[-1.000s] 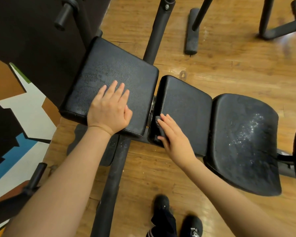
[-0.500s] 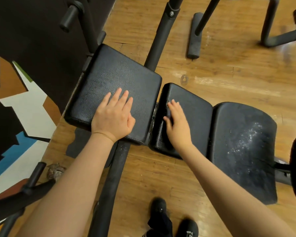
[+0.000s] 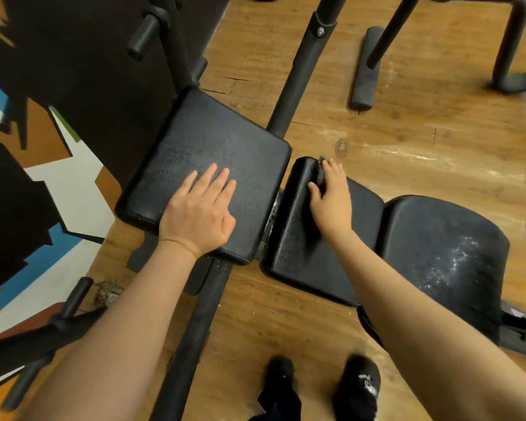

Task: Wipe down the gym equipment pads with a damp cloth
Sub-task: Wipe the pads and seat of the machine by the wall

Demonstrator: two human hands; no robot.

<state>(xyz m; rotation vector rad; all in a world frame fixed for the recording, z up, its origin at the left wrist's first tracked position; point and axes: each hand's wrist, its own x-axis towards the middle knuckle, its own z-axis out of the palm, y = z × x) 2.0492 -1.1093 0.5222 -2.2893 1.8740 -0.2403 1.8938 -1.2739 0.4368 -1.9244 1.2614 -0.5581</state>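
While the left hand (image 3: 199,217) lies flat, the right hand (image 3: 331,197) pinches a mostly hidden dark cloth (image 3: 319,174).

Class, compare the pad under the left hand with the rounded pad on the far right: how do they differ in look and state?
The left pad is squarish with straight edges; the right pad has a rounded outline. The left pad's surface looks evenly dark, while the right pad carries a whitish dusty patch. The left hand rests flat on the left pad; nothing touches the right pad. Both are black, textured and cushioned.
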